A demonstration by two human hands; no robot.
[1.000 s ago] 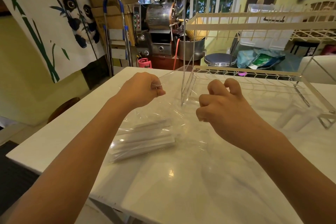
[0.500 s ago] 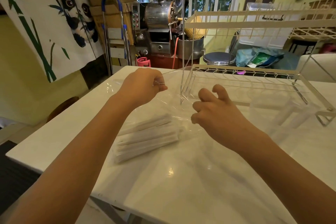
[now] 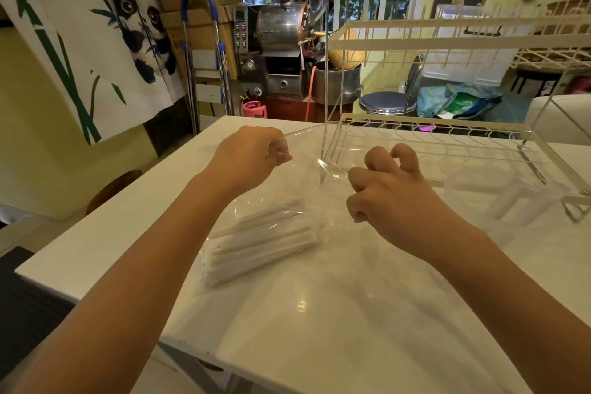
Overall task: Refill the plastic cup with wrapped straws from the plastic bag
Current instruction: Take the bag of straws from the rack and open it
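Since a second ago our right hand (image 3: pixel 393 198) has drawn nearer the left hand (image 3: pixel 252 157); both grips pinch the plastic bag (image 3: pixel 307 169) mouth, wrapped straws (image 3: pixel 262 243) lying inside on the desk (image 3: pixel 319 313), so we are probably opening it

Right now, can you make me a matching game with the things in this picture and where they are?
Things:
1. wrapped straws
2. left hand
3. wire rack
4. plastic cup

Places or states:
A. lying on its side at the right, by the rack
B. inside the clear plastic bag
C. pinching the bag's top edge
D. standing on the table, beyond the right hand

Pairs: 1-B, 2-C, 3-D, 4-A
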